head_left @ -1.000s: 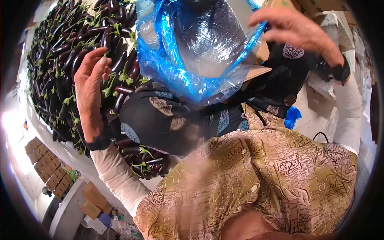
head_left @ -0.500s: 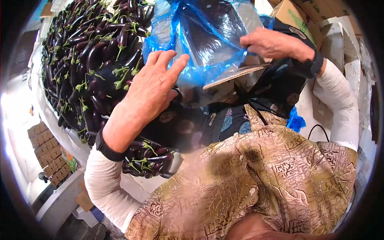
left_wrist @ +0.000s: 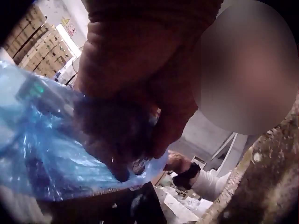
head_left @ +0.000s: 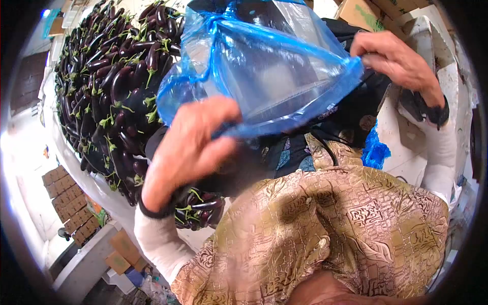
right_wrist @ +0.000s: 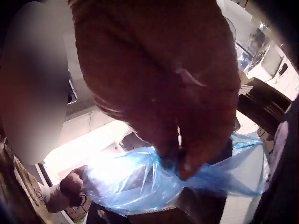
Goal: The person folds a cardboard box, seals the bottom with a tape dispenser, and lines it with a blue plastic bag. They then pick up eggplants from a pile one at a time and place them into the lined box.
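A thin blue see-through plastic bag [head_left: 290, 71] is stretched wide between both hands over the person's lap. My left hand [head_left: 195, 147] pinches its near left edge between thumb and fingers, blurred by motion in the head view. At the opposite side my right hand [head_left: 401, 63] grips the rim with thumb and fingertips. From the right wrist view, the film [right_wrist: 131, 182] hangs from those fingertips, with a cardboard box edge [right_wrist: 161, 217] beneath it. The left wrist view has the bag's film [left_wrist: 60, 154] gathered at the left fingers.
A large heap of dark purple eggplants [head_left: 117, 76] with green stems covers the left side. Cardboard boxes [head_left: 361, 12] and a white foam box [head_left: 424, 38] stand at the right. A crumpled blue plastic piece [head_left: 375, 147] lies beside the right thigh. Stacked cartons [head_left: 71, 203] stand far left.
The left hand has come from over the eggplants to the bag's near edge and taken hold. The right hand gripped the rim and moved outward right, spreading the bag across the box flap.
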Tool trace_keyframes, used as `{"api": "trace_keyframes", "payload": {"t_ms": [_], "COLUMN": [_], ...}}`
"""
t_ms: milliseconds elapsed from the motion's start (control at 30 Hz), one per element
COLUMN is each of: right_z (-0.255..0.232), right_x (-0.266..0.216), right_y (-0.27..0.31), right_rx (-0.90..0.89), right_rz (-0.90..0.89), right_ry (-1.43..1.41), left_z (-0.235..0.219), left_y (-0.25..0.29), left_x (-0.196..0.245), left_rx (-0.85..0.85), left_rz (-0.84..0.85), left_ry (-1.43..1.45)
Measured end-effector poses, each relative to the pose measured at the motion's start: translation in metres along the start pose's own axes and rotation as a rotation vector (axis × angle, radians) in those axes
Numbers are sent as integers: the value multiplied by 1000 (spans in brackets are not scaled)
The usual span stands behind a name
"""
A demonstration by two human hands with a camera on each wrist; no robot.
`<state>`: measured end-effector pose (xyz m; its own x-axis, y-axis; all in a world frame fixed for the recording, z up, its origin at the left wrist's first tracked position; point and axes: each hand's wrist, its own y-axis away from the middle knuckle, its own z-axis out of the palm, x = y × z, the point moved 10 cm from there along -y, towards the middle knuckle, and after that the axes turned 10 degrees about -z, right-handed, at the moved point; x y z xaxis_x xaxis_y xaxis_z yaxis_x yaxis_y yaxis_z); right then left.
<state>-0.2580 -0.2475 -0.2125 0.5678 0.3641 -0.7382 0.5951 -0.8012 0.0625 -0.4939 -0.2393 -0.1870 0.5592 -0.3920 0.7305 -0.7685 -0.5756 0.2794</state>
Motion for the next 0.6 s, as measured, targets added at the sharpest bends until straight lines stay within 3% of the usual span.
{"api": "trace_keyframes", "payload": {"t_ms": [67, 100, 133, 167, 233, 300, 367, 400, 433, 467, 500, 567, 600], "right_z": [5, 17, 30, 52, 78, 123, 172, 166, 165, 171, 178, 176, 180], "right_x": [2, 8, 17, 43, 39, 49, 80, 53, 54, 65, 76, 74, 94], "right_y": [16, 21, 28, 31, 23, 29, 12, 17, 14, 12, 10, 11, 10], "right_rx": [-22, -23, -45, -195, -198, -10, -216, -59, -61, -133, -206, -171, -355], "right_rz": [-87, -99, -1, 144, 101, -200, -190, -396, -404, -331, -260, -292, -131], "right_ry": [85, 118, 264, 401, 653, 859, 908, 1048, 1057, 1052, 1046, 1063, 927], "left_z": [25, 45, 71, 104, 166, 208, 203, 205, 214, 224, 221, 190, 158], "left_y": [15, 16, 13, 7, -5, -18, -25, -26, -29, -25, -16, 5, 17], "left_x": [1, -3, -11, -36, -87, -115, -92, -92, -95, -98, -96, -63, -45], "left_rx": [-49, -31, 0, -73, -125, -123, 197, 205, 90, -29, -22, -104, -34], "left_rz": [11, 27, 36, -4, -172, -203, -3, -3, -53, -107, -116, -60, -23], "left_ry": [99, 9, -161, -243, -435, -465, -452, -453, -390, -319, -312, -182, 2]}}
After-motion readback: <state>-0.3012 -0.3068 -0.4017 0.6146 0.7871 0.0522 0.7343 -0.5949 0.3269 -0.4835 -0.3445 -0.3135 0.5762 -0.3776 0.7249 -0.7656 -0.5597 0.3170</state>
